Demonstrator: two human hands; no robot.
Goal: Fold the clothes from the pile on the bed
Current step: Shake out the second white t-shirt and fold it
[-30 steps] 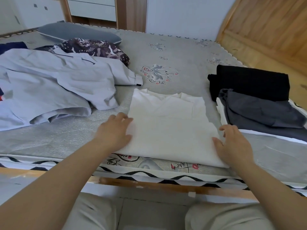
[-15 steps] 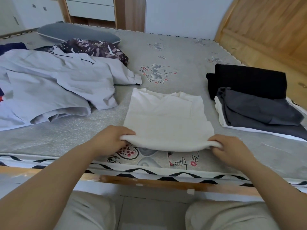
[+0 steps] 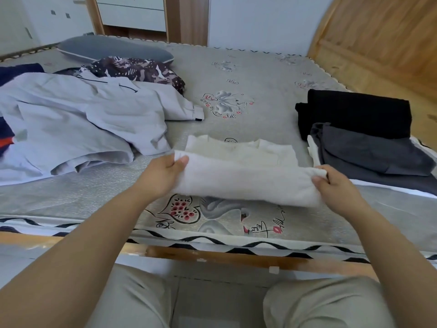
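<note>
A white shirt (image 3: 243, 178) lies in front of me on the grey mattress (image 3: 248, 74). Its near hem is lifted and carried over toward its collar end. My left hand (image 3: 163, 176) pinches the hem's left corner, thumb on top. My right hand (image 3: 335, 185) pinches the right corner. A pile of unfolded clothes spreads at the left: a light grey garment (image 3: 78, 124) on top, a dark patterned one (image 3: 139, 69) behind it. Folded clothes are stacked at the right: a black piece (image 3: 354, 112) and a dark grey piece (image 3: 369, 152).
A grey pillow (image 3: 113, 47) lies at the far left of the bed. The wooden headboard (image 3: 378, 36) rises at the right. The bed's wooden rail (image 3: 224, 256) runs just above my knees. White drawers stand beyond the bed.
Both hands went from lying flat on the shirt to gripping its near hem. They have lifted that hem and carried it away from me, over the shirt.
</note>
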